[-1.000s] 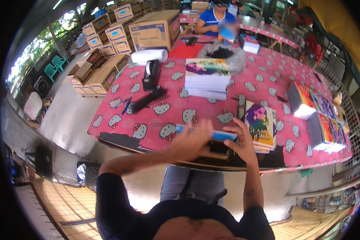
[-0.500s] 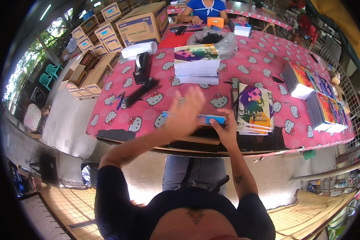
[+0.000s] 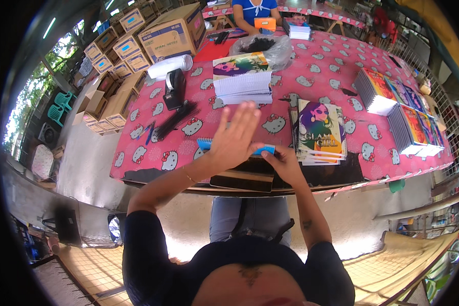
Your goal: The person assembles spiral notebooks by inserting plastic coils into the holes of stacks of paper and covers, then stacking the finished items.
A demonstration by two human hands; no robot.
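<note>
A blue-covered notebook point(image 3: 264, 150) is held edge-on near the table's front edge, and a row of wire or holes shows along its left part. My left hand point(image 3: 234, 136) lies across it with the fingers stretched out flat, hiding its middle. The right end is pinched between the thumb and fingers of my right hand point(image 3: 286, 166). Just beyond my left hand stands a stack of white-paged notebooks point(image 3: 244, 87) with an illustrated cover on top. Right of my right hand lies another stack of illustrated notebooks point(image 3: 320, 127).
Black binding wires point(image 3: 177, 120) and a black tape dispenser point(image 3: 175, 89) lie at the left, with pens point(image 3: 147, 133) nearby. A plastic bag point(image 3: 279, 53) holds black stuff. More notebooks point(image 3: 413, 130) are stacked at the right. Cardboard boxes point(image 3: 171, 34) stand behind. Across the table sits a person point(image 3: 255, 11).
My left hand, blurred earlier, now lies flat and clear across the blue notebook. My right hand still pinches its right end. The whole view has shifted slightly.
</note>
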